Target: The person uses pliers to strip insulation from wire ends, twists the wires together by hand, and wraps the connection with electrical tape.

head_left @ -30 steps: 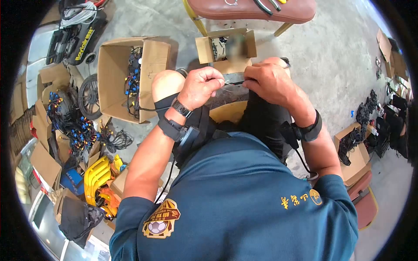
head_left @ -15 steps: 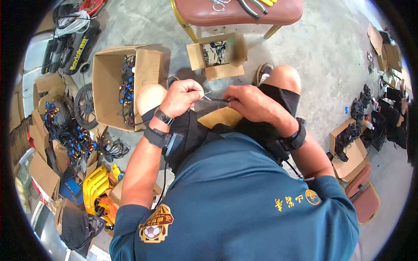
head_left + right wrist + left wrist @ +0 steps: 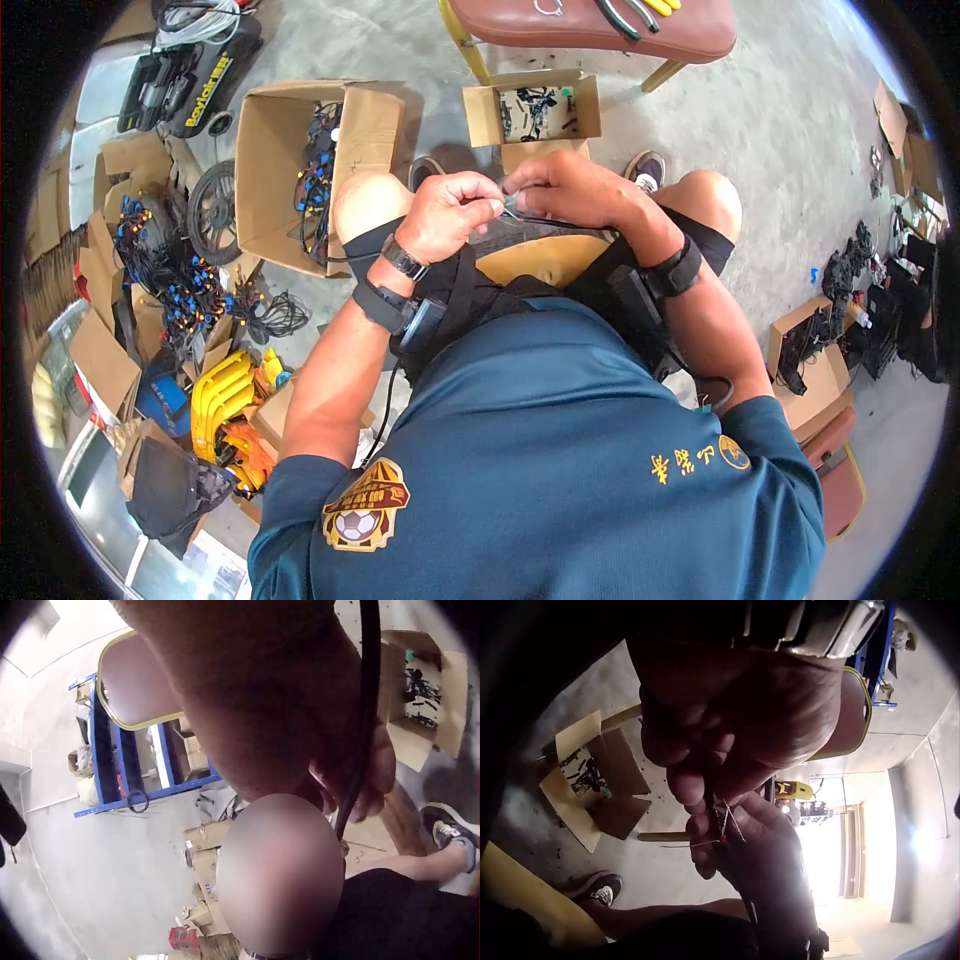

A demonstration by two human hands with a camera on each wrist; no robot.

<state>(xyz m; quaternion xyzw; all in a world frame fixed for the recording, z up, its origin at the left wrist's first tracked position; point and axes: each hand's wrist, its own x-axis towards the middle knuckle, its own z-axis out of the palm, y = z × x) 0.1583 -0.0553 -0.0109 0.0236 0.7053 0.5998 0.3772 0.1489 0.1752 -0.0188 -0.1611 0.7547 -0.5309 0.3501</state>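
Note:
Both hands meet above the lap in the head view. The left hand [image 3: 450, 216] pinches thin bare wires between thumb and forefinger. Close beside it, the right hand [image 3: 577, 190] grips the end of a black cable with bent fingers. From the left wrist, several fine wires [image 3: 733, 822] fan out between the left hand [image 3: 742, 712] and the right hand [image 3: 769, 851]. In the right wrist view the black cable [image 3: 369, 697] runs past the right hand [image 3: 262, 697], whose fingertips are partly hidden.
A small open box [image 3: 482, 117] with black parts stands ahead, near a padded stool [image 3: 600, 28] bearing pliers [image 3: 622, 18]. To the left are a large carton [image 3: 265, 180] of cables, a wheel [image 3: 212, 212] and yellow parts [image 3: 220, 395]. Another carton [image 3: 820, 385] stands at right.
The hands have come closer together, with the right hand now beside the left fingertips. Less of the cable shows between them. The knees have spread and the head view has shifted.

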